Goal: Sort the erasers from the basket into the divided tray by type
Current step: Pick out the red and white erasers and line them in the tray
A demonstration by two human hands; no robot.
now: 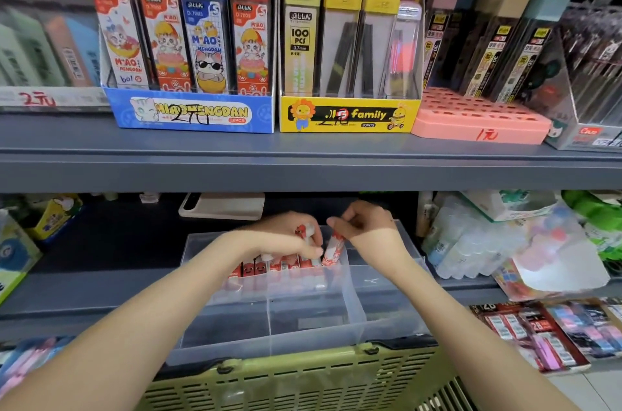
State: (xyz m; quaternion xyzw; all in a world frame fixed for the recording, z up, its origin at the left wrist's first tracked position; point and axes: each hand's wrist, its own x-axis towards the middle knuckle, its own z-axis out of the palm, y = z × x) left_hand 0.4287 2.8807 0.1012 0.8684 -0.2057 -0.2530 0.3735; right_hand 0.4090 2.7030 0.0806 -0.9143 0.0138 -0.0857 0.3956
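Filling the tray's back-left compartment looks like the step in hand. Left hand (286,239) curls round 1 red-and-white eraser (303,230), fingertips down on the row of matching erasers (269,267) standing in the divided tray (353,319) on the lower shelf (101,289). Right hand (365,225) pinches a 2nd eraser (333,250), tilted, lower end at the row's right end. Next, prob.: seat both upright w/ the row, then reach to the basket (303,377) just in front; contents can't be seen.
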